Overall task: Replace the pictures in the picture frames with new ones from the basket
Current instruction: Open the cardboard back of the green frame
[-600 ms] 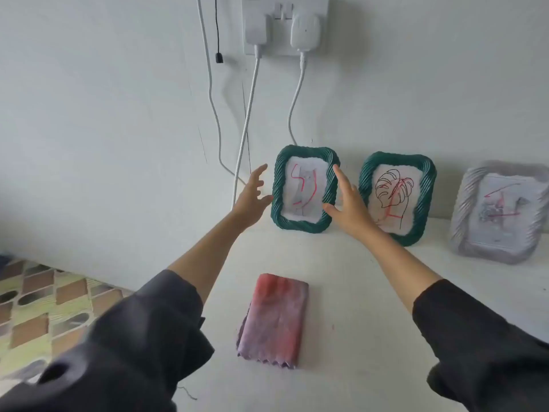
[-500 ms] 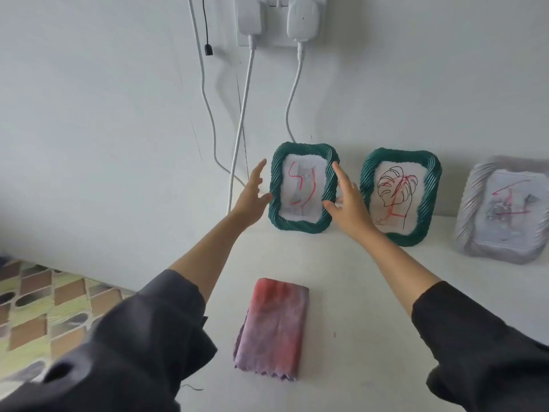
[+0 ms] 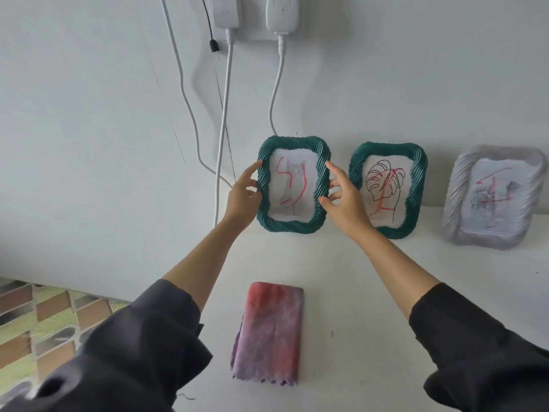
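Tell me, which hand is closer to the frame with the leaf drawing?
Right. The right hand grips the cat frame on its right side, just beside the leaf frame; the left hand grips its far left side.

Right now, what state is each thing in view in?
Leftmost dark green ribbed picture frame: upright, held by both sides.
Left hand: grips its left edge.
Right hand: grips its right edge.
Green frame with leaf drawing: standing upright.
Pale grey ribbed frame: standing by the wall.
Pink-purple cloth: folded, lying flat.
Two white chargers: plugged in.
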{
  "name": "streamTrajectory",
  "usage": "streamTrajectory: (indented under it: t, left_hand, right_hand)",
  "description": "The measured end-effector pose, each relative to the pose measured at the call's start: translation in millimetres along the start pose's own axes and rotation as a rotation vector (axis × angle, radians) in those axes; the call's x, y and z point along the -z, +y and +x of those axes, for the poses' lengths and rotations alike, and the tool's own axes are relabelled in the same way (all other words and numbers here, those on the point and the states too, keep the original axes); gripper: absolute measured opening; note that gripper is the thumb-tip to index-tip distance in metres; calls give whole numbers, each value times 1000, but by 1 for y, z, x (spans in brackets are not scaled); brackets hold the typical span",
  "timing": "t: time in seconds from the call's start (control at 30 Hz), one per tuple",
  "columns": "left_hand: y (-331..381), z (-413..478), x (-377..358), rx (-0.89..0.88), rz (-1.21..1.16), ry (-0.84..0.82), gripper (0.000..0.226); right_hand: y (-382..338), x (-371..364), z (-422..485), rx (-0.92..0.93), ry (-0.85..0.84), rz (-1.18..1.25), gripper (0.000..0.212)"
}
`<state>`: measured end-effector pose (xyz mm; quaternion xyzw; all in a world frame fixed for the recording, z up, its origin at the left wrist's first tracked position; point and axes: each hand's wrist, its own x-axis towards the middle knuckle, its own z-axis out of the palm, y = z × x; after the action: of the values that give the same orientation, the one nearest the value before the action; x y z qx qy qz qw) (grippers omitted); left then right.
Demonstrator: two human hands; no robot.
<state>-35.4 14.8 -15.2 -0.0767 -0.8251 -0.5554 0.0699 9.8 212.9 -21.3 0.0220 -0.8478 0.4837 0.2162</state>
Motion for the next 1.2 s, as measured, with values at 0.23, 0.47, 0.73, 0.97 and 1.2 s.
streamTrajectory:
  t: [0.23,0.47,0.73,0.97,1.2]
  left_hand:
    - [33,-32,10,-88,-71,12,64]
    - [61,-83,6,-149,-161,-113,57]
    - [76,-140,-44,-4,-226,-433,46]
    - [95,-183,-109,226,-248,-712,32]
    - [135,-202,-151,237,-345,-479,34]
  right_hand:
    - [-26,30,-29,18,34,34,69]
    - [-49,80,-81,-31,55,145,70]
    - [-64,170,-138,-159,-28,229,58]
    - [-73,229,-155,-245,-114,190,52]
    - [-77,229,-160,-232,-255,-280,50]
